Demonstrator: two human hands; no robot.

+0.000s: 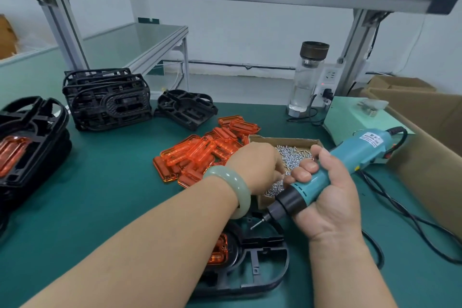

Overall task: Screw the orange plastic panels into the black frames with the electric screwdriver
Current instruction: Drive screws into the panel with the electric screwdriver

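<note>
One black frame [252, 265] lies on the tabletop [112, 182] just below both wrists, an orange panel [218, 250] seated in it; we judge it the piece in hand, its fastening unfinished. The right hand [327, 197] wraps the electric screwdriver [350, 157], bit angled down toward that frame. The left hand [255, 165] dips into the cardboard box [282, 141], fingers curled among loose screws [292, 157]; we cannot tell whether it pinches one. Just beyond the left hand lies a pile of unfitted panels [200, 152]. Well left of that hand, a stack of frames [30, 137] already carries panels; farther off stand bare frames [107, 97]: we judge some done, many left.
</note>
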